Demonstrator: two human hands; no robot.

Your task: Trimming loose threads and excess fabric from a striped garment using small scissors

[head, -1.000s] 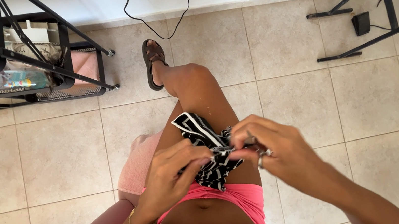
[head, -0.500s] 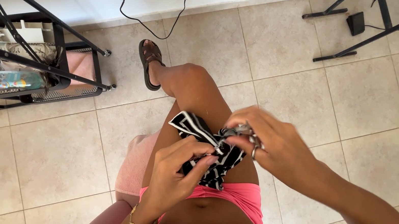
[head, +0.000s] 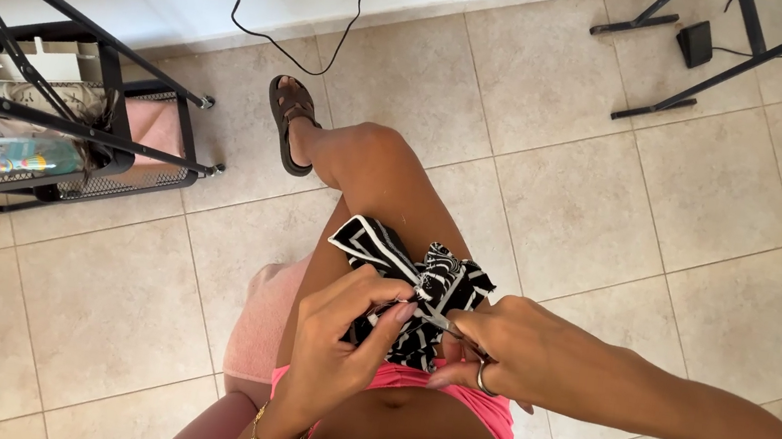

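A black-and-white striped piece of fabric point(head: 385, 247) lies bunched on my lap, over my raised thigh. My left hand point(head: 334, 343) pinches its near edge with fingers curled; a gold bracelet sits on that wrist. My right hand point(head: 510, 351) is closed on a small thin metal tool point(head: 438, 321), its tip touching the fabric right beside my left fingertips. I cannot tell whether the tool is a pair of small scissors or something else. A metal loop shows at one right finger.
I sit on a pink stool point(head: 261, 323) over a beige tiled floor. A black wire cart point(head: 72, 122) with containers stands at the left. A black cable point(head: 285, 30) runs along the white wall base. Black stand legs point(head: 724, 62) cross the top right. My sandalled foot point(head: 288, 121) rests ahead.
My right hand has dropped from on top of the fabric bundle to its near side, bringing the metal tool to my left fingertips. The left hand keeps its hold.
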